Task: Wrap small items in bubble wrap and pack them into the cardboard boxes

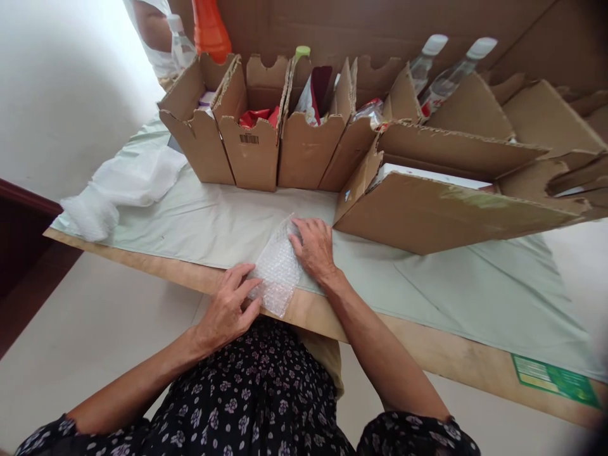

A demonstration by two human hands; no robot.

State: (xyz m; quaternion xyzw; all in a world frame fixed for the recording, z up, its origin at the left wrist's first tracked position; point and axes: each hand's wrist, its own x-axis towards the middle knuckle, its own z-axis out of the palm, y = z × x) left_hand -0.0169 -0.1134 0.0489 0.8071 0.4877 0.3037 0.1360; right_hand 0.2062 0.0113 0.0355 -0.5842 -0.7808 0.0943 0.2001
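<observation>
A small sheet of clear bubble wrap (278,269), which looks folded, lies tilted across the front edge of the table. My left hand (230,303) is at its lower left side, fingers spread and their tips touching the edge. On the upper right side, my right hand (313,248) has its fingers bent over the wrap, with the thumb against it. Whether anything lies inside the wrap, I cannot tell.
Cardboard bins (311,155) holding packets and bottles line the back; a wider cardboard box (441,212) stands at right. Loose bubble wrap (137,177) lies at left on the pale green cloth (418,285). Behind the left bins, part of another person (154,28) shows.
</observation>
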